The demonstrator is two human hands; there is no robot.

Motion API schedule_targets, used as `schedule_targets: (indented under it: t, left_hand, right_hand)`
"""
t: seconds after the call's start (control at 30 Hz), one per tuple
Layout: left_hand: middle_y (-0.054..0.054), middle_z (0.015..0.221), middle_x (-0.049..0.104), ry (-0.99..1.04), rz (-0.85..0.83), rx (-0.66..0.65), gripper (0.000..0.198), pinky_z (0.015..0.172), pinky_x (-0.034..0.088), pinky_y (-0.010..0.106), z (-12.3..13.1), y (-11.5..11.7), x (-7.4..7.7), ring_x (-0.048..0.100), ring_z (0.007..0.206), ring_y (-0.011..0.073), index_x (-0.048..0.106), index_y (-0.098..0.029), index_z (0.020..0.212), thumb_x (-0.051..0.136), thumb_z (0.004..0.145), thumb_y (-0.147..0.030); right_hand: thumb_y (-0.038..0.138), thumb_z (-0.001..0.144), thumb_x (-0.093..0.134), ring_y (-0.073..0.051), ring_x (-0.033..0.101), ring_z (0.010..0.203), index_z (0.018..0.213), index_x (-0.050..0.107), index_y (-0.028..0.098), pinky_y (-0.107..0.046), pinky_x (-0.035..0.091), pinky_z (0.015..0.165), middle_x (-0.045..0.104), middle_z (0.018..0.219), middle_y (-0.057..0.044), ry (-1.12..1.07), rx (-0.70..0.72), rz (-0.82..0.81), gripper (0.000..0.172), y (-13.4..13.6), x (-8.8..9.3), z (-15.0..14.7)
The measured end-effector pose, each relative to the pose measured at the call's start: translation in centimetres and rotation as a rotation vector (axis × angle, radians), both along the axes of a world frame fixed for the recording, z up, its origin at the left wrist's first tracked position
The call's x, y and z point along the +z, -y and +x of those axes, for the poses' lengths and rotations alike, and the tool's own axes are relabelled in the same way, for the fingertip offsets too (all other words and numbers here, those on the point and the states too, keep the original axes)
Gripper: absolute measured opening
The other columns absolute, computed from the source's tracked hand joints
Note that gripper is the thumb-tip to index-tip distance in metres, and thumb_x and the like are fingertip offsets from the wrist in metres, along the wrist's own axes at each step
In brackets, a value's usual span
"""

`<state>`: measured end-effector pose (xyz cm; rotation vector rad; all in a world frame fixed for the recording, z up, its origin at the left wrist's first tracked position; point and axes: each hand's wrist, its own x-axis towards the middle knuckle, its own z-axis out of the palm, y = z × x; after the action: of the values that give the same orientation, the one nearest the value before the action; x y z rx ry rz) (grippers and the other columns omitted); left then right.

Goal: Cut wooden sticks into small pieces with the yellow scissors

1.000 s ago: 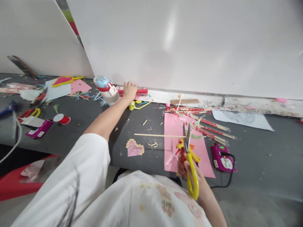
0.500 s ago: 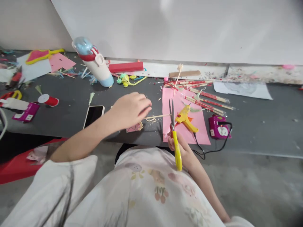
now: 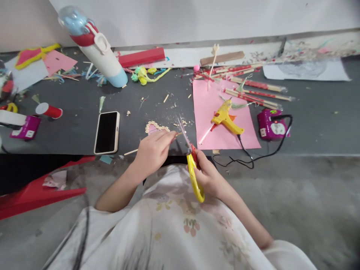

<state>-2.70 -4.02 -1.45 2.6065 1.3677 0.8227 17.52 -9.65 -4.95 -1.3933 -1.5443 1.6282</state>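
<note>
My left hand (image 3: 153,152) pinches a thin wooden stick (image 3: 132,151) that pokes out on both sides of the fingers. My right hand (image 3: 208,176) grips yellow-handled scissors (image 3: 191,165), whose blades meet the stick's right end just past my left fingertips. Right behind my left hand a small pink heart edged with stick pieces (image 3: 154,127) lies on the dark table (image 3: 315,131). Short stick scraps (image 3: 182,122) are scattered beside the heart.
A black phone (image 3: 106,132) lies left of my hands. A yellow glue gun (image 3: 225,119) rests on pink paper (image 3: 208,101), with its cord running to a purple socket box (image 3: 272,123). Further back are a white bottle (image 3: 97,52), a red box (image 3: 140,57) and several chopsticks (image 3: 253,92).
My left hand came back from the far red box and took hold of the stick. Both hands drew toward the table's near edge. The phone came into view as the camera tilted down.
</note>
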Motion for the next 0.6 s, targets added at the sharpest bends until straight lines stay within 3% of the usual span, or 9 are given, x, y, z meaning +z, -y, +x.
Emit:
schedule_targets:
  t: [0.17,0.3,0.43,0.6]
  left_hand:
    - [0.005,0.094,0.074,0.042,-0.036,-0.031,0.032,0.078,0.052,0.024,-0.7,0.6,-1.2,0.069,0.088,0.0141,0.066,-0.015,0.108,0.040,0.091,-0.008]
    - [0.003,0.093,0.074,0.054,-0.066,-0.058,0.031,0.079,0.051,0.022,-1.2,0.7,-1.6,0.069,0.086,0.0127,0.067,-0.017,0.108,0.041,0.091,-0.008]
    - [0.003,0.091,0.074,0.077,-0.095,-0.069,0.031,0.077,0.051,0.020,-1.5,0.8,-1.6,0.069,0.083,0.0115,0.068,-0.016,0.106,0.043,0.090,-0.006]
    - [0.002,0.088,0.074,0.067,-0.176,-0.076,0.033,0.077,0.050,0.019,-1.6,0.8,-1.4,0.068,0.080,0.0111,0.068,-0.016,0.105,0.042,0.088,-0.005]
  right_hand:
    - [0.037,0.086,0.054,-0.012,0.042,0.067,0.109,0.044,0.019,-0.026,0.040,0.063,0.043,0.080,0.003,0.052,0.035,0.030,0.031,0.5,-0.2,-0.3]
    - [0.038,0.087,0.053,-0.016,0.050,0.080,0.117,0.042,0.018,-0.031,0.047,0.073,0.055,0.097,-0.005,-0.005,0.043,0.078,0.038,0.6,-0.1,-0.4]
    - [0.039,0.087,0.054,-0.018,0.053,0.088,0.119,0.039,0.017,-0.034,0.048,0.078,0.056,0.108,-0.009,-0.050,0.051,0.091,0.041,0.8,0.1,-0.5]
    - [0.038,0.090,0.052,-0.014,0.047,0.079,0.116,0.041,0.018,-0.029,0.044,0.072,0.052,0.096,-0.004,-0.004,0.056,0.089,0.035,1.1,-0.3,-0.4]
